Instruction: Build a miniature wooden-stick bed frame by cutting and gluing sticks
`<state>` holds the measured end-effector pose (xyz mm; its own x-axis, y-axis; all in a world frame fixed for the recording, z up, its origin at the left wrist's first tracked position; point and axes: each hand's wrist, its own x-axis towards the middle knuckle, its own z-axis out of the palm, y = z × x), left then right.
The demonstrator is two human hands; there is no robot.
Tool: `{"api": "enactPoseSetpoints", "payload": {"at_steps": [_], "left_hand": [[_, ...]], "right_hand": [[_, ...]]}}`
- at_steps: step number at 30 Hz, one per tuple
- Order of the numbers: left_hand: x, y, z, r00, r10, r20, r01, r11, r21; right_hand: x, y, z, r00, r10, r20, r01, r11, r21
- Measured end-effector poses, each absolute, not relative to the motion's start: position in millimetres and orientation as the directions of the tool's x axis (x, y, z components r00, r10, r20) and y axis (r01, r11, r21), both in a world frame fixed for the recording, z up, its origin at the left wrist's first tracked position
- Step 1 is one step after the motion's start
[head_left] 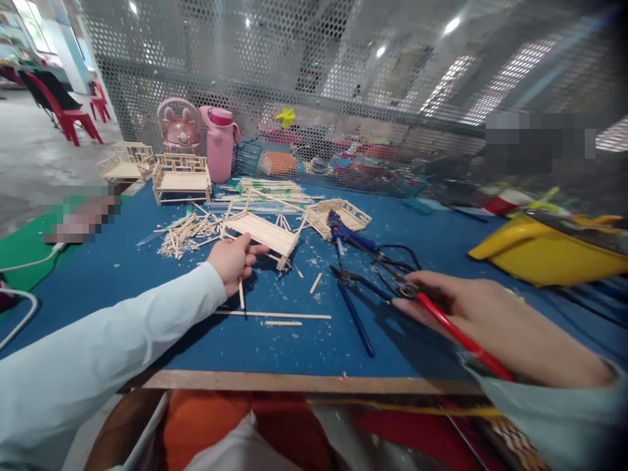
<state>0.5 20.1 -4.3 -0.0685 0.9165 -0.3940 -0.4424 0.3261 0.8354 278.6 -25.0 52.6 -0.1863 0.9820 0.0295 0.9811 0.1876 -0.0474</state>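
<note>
Centre frame: pale wooden-stick miniature slatted platform (262,230). Probably light, stiff, fragile at joints; I'd take its long edge. My left hand (233,263): fingers at that edge, can't tell if gripping. Right hand (485,320), right of frame: fingers around red-handled metal pliers (454,330).

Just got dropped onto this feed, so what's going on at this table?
A person is at the blue table. Their left hand is at the near side of the middle stick-built frame; whether it grips it is unclear. Their right hand holds a red-handled tool. Blue-handled pliers lie open between the hands, and loose sticks are piled left of that frame.
</note>
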Motion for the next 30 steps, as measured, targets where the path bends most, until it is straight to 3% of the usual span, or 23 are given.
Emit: {"api": "enactPoseSetpoints", "payload": {"at_steps": [5,12,19,26,28,30], "left_hand": [[-1,18,-7,-0.054,0.946,-0.321,-0.394,0.275,0.877],[-4,20,-10,-0.108,0.948,-0.299,-0.358,0.244,0.901],[-4,21,-10,-0.124,0.943,-0.310,-0.314,0.259,0.914],[-22,-1,-6,0.138,0.759,-0.636,-0.039,0.646,0.762],[-28,-17,-7,0.158,0.790,-0.592,0.090,0.586,0.805],[-30,-32,-9,0.118,0.915,-0.385,0.256,0.346,0.902]], "right_hand": [[254,-11,39,-0.440,0.891,0.108,0.836,0.451,-0.314],[233,23,41,-0.528,0.847,0.065,0.737,0.495,-0.460],[230,37,49,-0.568,0.823,0.019,0.732,0.516,-0.446],[237,25,46,-0.514,0.856,0.052,0.765,0.485,-0.424],[238,17,44,-0.489,0.871,0.035,0.797,0.463,-0.388],[238,8,42,-0.474,0.880,0.036,0.820,0.456,-0.346]]}}
